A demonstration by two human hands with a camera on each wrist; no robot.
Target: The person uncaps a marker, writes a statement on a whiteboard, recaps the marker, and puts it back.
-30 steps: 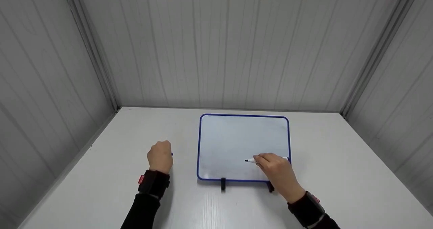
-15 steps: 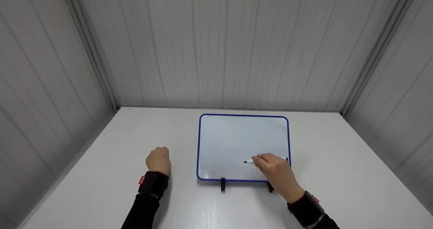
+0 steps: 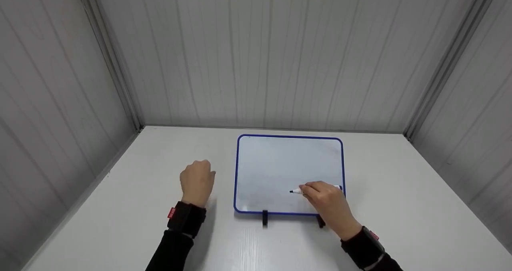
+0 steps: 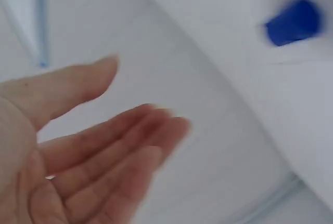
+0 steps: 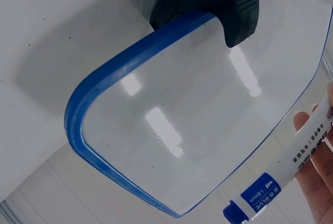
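A blue-framed whiteboard (image 3: 280, 163) stands tilted on two black feet (image 3: 264, 218) in the middle of the white table (image 3: 400, 207). My right hand (image 3: 325, 201) grips a white marker (image 3: 297, 191) with a blue label; its dark tip lies over the board's lower middle. The right wrist view shows the marker (image 5: 283, 174) beside the board's rounded corner (image 5: 197, 115). My left hand (image 3: 196, 179) hovers left of the board, and in the left wrist view its fingers (image 4: 104, 151) are straight and hold nothing. A small blue cap (image 4: 292, 22) lies on the table beyond them.
Grey panelled walls (image 3: 256, 55) close in the table at the back and on both sides. A black clip foot (image 5: 218, 0) clamps the board's lower edge. Both wrists carry black bands (image 3: 186, 219).
My left hand has shifted right and away from me, towards the board; a blue bit seen beside it earlier is hidden in the head view. The right hand and marker have stayed in place.
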